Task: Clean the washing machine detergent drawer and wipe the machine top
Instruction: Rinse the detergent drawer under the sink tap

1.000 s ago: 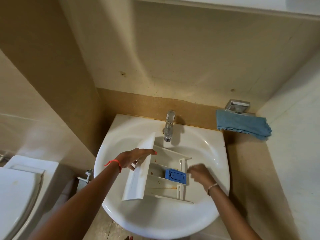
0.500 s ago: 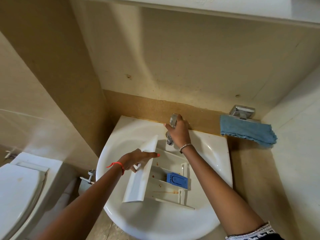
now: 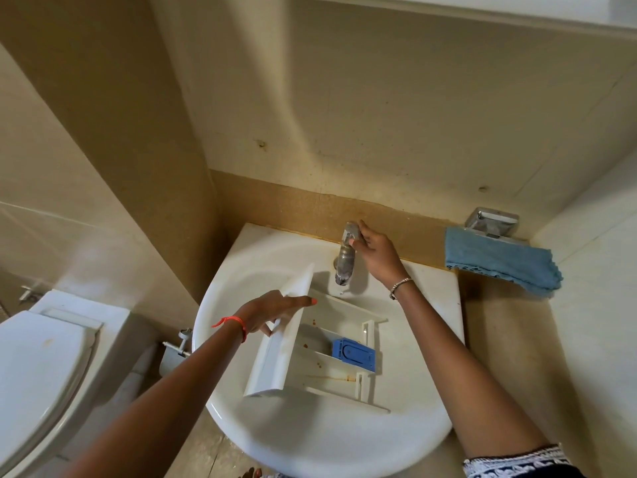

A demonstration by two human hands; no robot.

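The white detergent drawer [image 3: 324,353] lies in the white sink basin [image 3: 241,401], its front panel to the left. Brown stains spot its compartments, and a blue insert [image 3: 353,353] sits near its right end. My left hand [image 3: 272,313] grips the front panel, thumb across its top edge and fingers behind it. At the back of the sink, my right hand [image 3: 374,251] holds the top of the metal tap [image 3: 345,258] with its fingers. A small drop hangs under the spout; no stream of water shows.
A blue cloth [image 3: 499,262] hangs from a chrome holder [image 3: 491,222] on the right wall. A white toilet [image 3: 41,367] stands at the lower left, with a valve [image 3: 179,343] between it and the sink. Beige tiled walls close in on three sides.
My right hand left the drawer's right end and rose to the tap, where it now holds the top. My left hand has kept its grip on the front panel.
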